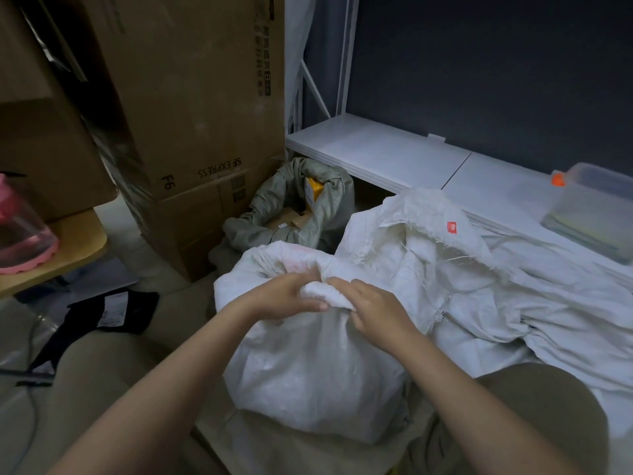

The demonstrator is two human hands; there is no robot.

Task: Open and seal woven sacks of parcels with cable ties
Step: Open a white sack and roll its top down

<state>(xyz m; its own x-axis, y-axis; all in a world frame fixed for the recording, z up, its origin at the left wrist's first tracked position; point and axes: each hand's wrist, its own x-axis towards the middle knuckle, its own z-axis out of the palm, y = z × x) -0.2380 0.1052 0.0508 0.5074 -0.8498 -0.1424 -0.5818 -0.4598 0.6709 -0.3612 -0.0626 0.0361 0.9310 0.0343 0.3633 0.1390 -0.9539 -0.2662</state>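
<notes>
A full white woven sack (308,368) stands on the floor between my knees. Its mouth is gathered into a bunched neck (323,292) at the top. My left hand (289,296) grips this neck from the left, fingers curled round the fabric. My right hand (373,308) grips it from the right, close against the left hand. No cable tie shows in the view. Behind it, a grey-green woven sack (310,210) sits open with a yellow box and brown parcels inside.
Empty white woven sacks (479,275) lie heaped at the right. A low white shelf (376,149) holds a clear plastic box (596,214). Stacked cardboard boxes (191,114) rise at the left. A black parcel bag (113,313) lies on the floor beside a wooden table with a pink bottle (20,231).
</notes>
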